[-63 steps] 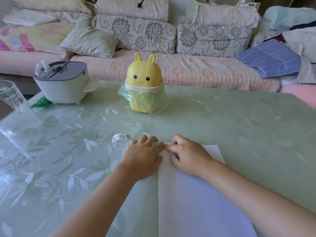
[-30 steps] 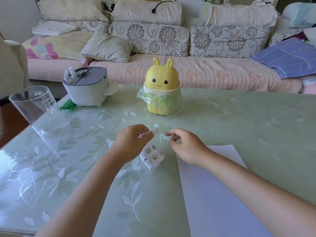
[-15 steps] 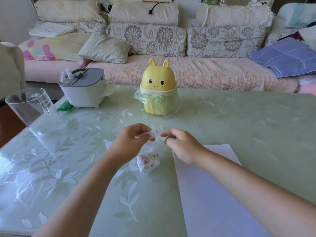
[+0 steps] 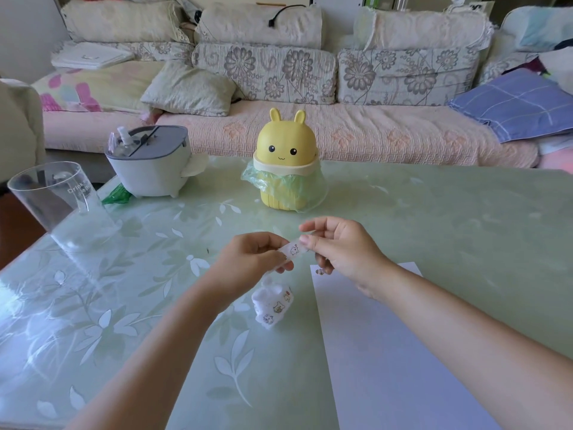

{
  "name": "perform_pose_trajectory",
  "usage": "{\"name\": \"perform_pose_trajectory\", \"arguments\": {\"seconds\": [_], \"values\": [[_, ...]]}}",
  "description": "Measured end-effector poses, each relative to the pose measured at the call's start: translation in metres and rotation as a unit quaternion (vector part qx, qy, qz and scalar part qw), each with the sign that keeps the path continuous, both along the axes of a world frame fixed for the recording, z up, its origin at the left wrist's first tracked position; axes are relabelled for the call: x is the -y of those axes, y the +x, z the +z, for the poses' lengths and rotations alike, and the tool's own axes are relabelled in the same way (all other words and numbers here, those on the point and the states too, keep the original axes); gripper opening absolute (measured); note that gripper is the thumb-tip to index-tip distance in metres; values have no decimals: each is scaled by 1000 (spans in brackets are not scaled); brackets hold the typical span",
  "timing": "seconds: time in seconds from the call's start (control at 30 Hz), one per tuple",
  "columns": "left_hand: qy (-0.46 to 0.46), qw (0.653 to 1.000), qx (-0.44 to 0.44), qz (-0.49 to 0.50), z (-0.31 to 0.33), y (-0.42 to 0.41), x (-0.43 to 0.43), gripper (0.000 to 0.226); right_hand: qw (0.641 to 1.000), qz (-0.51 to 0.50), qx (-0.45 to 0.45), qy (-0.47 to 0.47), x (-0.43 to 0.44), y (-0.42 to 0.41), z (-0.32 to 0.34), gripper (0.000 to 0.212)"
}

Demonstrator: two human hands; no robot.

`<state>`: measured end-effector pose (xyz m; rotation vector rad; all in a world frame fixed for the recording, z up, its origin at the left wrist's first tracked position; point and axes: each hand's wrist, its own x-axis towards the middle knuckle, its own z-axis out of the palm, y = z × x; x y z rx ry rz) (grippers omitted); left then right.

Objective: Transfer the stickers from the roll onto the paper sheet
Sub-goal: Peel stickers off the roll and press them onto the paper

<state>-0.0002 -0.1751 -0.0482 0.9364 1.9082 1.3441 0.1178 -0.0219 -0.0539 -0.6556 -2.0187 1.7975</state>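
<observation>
Sticker strip (image 4: 293, 250): stretching taut between two hands just above the table (image 4: 449, 218). Its long axis is running left to right and rising a little toward the right. One small cartoon sticker is showing at its middle.

Left hand (image 4: 251, 259): pinching the strip's left end between thumb and curled fingers, anchoring it.

Right hand (image 4: 344, 249): closing thumb and forefinger on the strip's right end, with the other fingers fanning loosely. Whether it is gripping the backing or already lifting a sticker's edge is hard to make out from here.

Sticker roll (image 4: 273, 305): bunching loosely below the left hand, trailing from the strip, just left of the sheet's left edge.

Paper sheet (image 4: 387, 352): lying flat beneath the right forearm, to the right of the pinch and lower than it. One placed sticker (image 4: 319, 271) is already sitting at its far left corner, just below the right hand's curled fingers.

Judgement: the right hand is standing nearer the sheet. The peel is therefore likely going rightward and down, with the bare paper beside the placed sticker waiting as the next spot while the left hand is keeping the strip tight.
</observation>
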Motion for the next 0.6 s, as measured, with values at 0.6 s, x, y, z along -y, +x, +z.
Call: {"name": "perform_pose_trajectory", "arguments": {"seconds": [0.6], "values": [[10, 991, 116, 62, -3, 16, -24, 26, 927, -58, -20, 369, -4, 5, -20, 8]]}}
